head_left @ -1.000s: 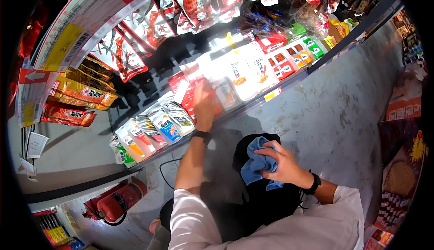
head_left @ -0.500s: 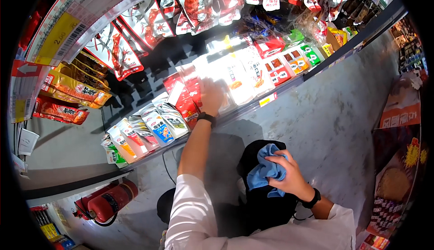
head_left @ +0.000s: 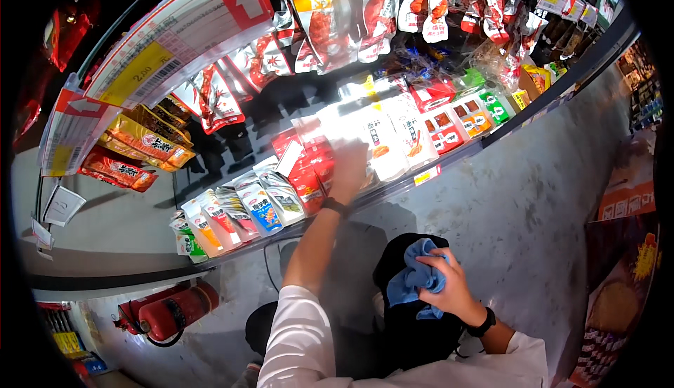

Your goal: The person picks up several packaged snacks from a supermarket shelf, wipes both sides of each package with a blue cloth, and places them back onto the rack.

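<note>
The left hand reaches over a shelf near the middle of the view, blurred and bleached by strong light; its fingers do not show clearly, so I cannot tell whether it grips anything. At its nine o'clock, right beside it, stand glossy red packets of crinkled film, one with a blank white patch. Towards its one to two o'clock are flat, smooth white packets, rectangular and glaring under the light.

The right hand, at between four and five o'clock, has its fingers curled round a blue cloth, soft and matt, bunched into loose folds with a corner drooping below the palm. The cloth is held well apart from the shelf, against dark clothing. A black wristband circles that wrist.

At the left hand's eight o'clock, slim upright pouches in white, blue and orange lean in a row behind the shelf's hard, straight front edge. At twelve o'clock hang shiny silver-and-red pouches; at nine o'clock, puffy yellow ones. A rounded red metal fire extinguisher lies at eight o'clock above the smooth, scuffed grey floor.
</note>
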The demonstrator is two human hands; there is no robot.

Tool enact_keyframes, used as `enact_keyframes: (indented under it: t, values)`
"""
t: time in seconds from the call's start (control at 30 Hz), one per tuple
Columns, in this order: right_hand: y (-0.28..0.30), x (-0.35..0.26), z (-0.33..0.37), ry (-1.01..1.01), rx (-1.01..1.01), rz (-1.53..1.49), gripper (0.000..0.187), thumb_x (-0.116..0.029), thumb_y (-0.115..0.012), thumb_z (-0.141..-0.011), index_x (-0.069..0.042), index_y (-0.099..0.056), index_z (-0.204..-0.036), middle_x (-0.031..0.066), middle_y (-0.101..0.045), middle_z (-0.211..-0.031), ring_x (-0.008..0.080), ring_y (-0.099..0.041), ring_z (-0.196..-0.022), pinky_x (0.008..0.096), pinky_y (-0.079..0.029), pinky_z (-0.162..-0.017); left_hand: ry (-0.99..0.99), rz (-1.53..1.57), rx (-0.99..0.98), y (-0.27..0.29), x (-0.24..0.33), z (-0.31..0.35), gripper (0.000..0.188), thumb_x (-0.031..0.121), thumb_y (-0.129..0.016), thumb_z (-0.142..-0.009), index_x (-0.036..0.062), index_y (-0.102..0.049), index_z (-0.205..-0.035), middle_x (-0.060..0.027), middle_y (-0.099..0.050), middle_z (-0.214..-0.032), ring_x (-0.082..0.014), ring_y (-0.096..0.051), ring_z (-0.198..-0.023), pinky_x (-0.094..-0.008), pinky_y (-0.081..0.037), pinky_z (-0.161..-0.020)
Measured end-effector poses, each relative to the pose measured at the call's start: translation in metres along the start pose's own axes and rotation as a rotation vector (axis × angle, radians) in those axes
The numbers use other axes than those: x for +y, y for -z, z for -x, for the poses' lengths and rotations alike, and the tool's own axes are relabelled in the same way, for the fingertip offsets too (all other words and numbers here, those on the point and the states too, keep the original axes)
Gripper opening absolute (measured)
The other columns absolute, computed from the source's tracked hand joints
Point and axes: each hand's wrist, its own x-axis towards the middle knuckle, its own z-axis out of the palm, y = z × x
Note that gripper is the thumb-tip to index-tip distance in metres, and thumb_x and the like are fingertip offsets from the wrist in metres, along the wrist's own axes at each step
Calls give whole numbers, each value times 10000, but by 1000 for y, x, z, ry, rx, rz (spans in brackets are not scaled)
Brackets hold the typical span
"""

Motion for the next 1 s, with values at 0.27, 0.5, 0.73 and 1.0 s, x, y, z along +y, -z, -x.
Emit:
enact_keyframes:
  t: [0.27,0.5,0.73,1.0]
  values:
    - [-5,2,-16,-4,-27,-16,526,-129,-745,-568,-114,-611,-1076,120,-525,-1130,339,-571,-995,394,-487,-818,196,75,-461,14,25,17,134,115,-540,-797,51,-626,-877,-159,-646,-789,-341,-639,-795,-468,-493,-677]
    - [-11,7,-28,46,-40,-33,561,-86,-726,-577,-114,-599,-1123,129,-531,-1126,342,-564,-1008,378,-483,-839,47,98,-196,30,0,31,211,69,-562,-788,82,-638,-984,-125,-595,-1057,-303,-569,-1010,-404,-459,-829]
    - [-12,18,-34,-53,-46,-91,517,-70,-729,-607,-98,-599,-1107,138,-518,-1167,332,-549,-1066,362,-462,-879,29,127,-164,96,27,1,249,92,-620,-780,77,-634,-1028,-99,-608,-1089,-277,-589,-975,-362,-467,-818]
    - [16,-9,-92,193,-90,-182,442,-51,-718,-620,-48,-617,-1051,145,-488,-1269,275,-518,-1146,358,-366,-1004,218,979,-231,173,59,-19,242,33,-676,-795,1,-635,-1031,-49,-642,-964,-108,-608,-853,-242,-495,-725]
